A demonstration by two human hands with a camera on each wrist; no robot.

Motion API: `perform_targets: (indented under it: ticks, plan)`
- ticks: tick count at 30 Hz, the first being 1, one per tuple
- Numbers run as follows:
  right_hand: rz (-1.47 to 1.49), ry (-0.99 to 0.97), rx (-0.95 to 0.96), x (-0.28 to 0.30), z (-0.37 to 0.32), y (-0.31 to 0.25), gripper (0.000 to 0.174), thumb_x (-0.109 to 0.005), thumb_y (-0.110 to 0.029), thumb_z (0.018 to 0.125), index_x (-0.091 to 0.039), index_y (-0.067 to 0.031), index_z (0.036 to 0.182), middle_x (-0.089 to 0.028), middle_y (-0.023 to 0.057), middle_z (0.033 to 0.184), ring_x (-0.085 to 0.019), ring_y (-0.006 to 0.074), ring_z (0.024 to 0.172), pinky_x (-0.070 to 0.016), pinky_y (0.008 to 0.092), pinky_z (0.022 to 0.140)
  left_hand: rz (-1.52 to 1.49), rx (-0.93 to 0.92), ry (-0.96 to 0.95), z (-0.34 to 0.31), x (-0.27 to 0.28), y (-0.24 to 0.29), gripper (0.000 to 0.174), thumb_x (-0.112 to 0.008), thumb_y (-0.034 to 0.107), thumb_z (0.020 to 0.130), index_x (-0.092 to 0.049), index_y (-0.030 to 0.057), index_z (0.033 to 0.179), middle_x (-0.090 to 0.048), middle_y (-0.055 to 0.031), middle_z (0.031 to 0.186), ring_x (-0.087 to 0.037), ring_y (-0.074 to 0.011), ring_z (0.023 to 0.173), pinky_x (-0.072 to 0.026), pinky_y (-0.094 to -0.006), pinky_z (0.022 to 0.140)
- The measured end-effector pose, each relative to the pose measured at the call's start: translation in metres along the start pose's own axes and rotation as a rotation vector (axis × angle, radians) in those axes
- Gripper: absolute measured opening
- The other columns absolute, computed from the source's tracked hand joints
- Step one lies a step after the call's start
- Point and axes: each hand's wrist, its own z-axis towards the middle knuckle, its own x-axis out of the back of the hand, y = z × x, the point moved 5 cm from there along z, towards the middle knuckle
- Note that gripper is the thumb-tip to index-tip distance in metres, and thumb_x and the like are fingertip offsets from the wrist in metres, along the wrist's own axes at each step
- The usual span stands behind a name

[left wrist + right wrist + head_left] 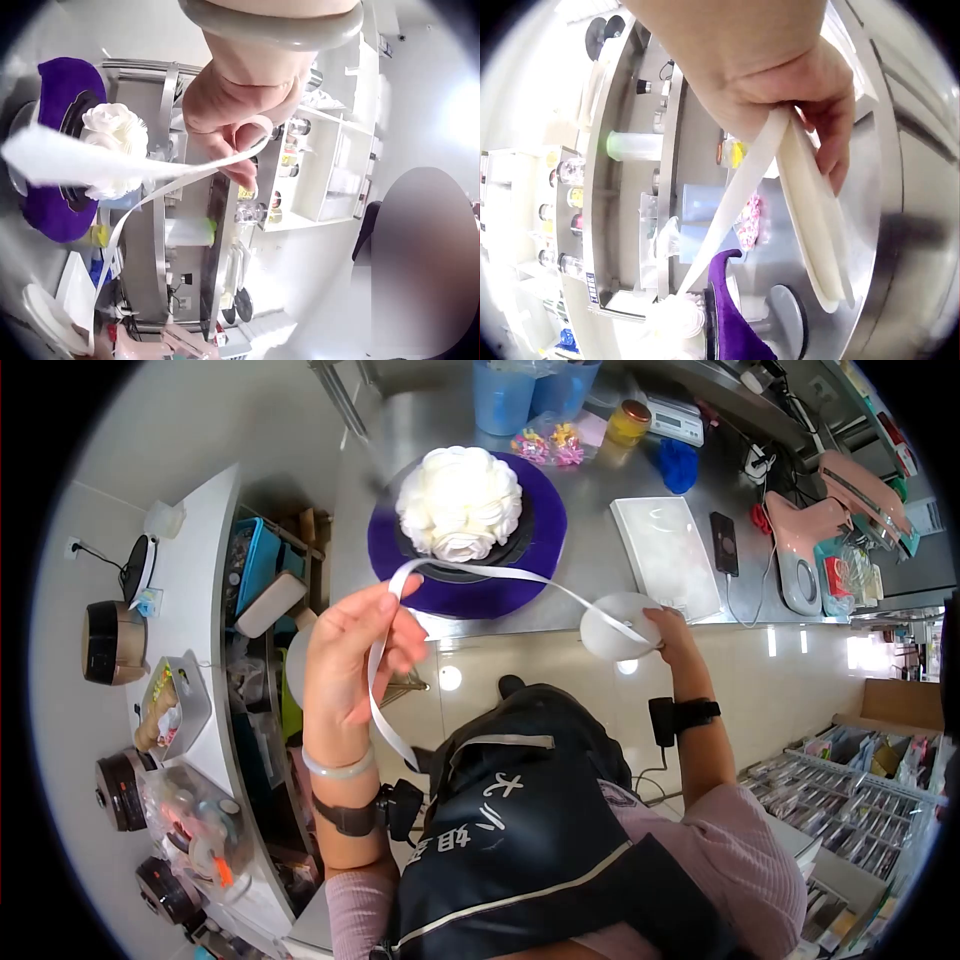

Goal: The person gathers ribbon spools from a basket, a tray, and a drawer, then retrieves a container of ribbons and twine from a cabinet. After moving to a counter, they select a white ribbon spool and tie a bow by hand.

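Note:
A white ribbon (500, 571) runs between the hands, in front of a ball of white flowers (460, 500) on a round purple base (545, 510). The left hand (355, 640) pinches the ribbon between thumb and fingers, and a loose end hangs down below it. At the table's front edge the right hand (675, 635) grips a white ribbon spool (612, 630) by its rim. In the right wrist view the ribbon (739, 191) leaves the spool (810, 217) beside the right hand (795, 94). The left wrist view shows the left hand (244, 105) with the ribbon looped at its fingers.
On the metal table (590, 575) are a white box (668, 555), a black phone (724, 543), blue cups (503, 400), a honey-coloured jar (629, 423), a scale (675, 420) and a pink mixer (800, 535). Shelves (225, 560) stand at the left.

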Motion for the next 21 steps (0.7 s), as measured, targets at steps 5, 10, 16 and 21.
perform_targets:
  ticks: [5,10,16,21]
  plan:
    - [0.066,0.227,0.022,-0.014,0.029,0.002,0.059,-0.068,-0.014,0.074,-0.042,0.0075,0.122,-0.057,0.0165,0.107,-0.057,0.0242,0.094,-0.0483,0.0337,0.078,0.372,0.005,0.057,-0.019,-0.014,-0.018,0.024,-0.055,0.011,0.090,-0.061,-0.0036,0.107,-0.061,-0.0051,0.067,-0.048,-0.0062,0.046,-0.0317,-0.0162,0.041]
    - [0.328,-0.033,0.270,-0.056,0.037,0.026,0.033,-0.062,-0.005,0.077,-0.056,0.0049,0.108,-0.064,0.0119,0.094,-0.060,0.0196,0.082,-0.0467,0.0314,0.073,0.761,-0.003,-0.082,-0.034,-0.036,-0.040,0.019,-0.054,0.006,0.089,-0.065,-0.0031,0.101,-0.055,-0.0028,0.064,-0.046,-0.0059,0.052,-0.0342,-0.0177,0.047]
    - [0.326,0.257,0.163,-0.084,0.047,0.046,0.042,-0.065,-0.006,0.078,-0.047,0.0063,0.113,-0.058,0.0145,0.101,-0.057,0.0224,0.094,-0.0450,0.0343,0.080,0.872,-0.012,-0.308,-0.024,-0.030,-0.074,0.023,-0.051,0.013,0.092,-0.067,-0.0027,0.097,-0.050,-0.0011,0.064,-0.038,-0.0061,0.047,-0.0376,-0.0229,0.056]
    - [-0.214,0.288,0.245,-0.067,0.052,0.031,0.054,-0.067,-0.016,0.075,-0.045,0.0095,0.117,-0.057,0.0242,0.108,-0.059,0.0299,0.098,-0.0451,0.0359,0.085,0.912,-0.046,-0.390,-0.009,-0.063,-0.096,0.019,-0.052,0.009,0.090,-0.066,-0.0007,0.098,-0.051,-0.0017,0.065,-0.043,-0.0074,0.053,-0.0376,-0.0233,0.056]
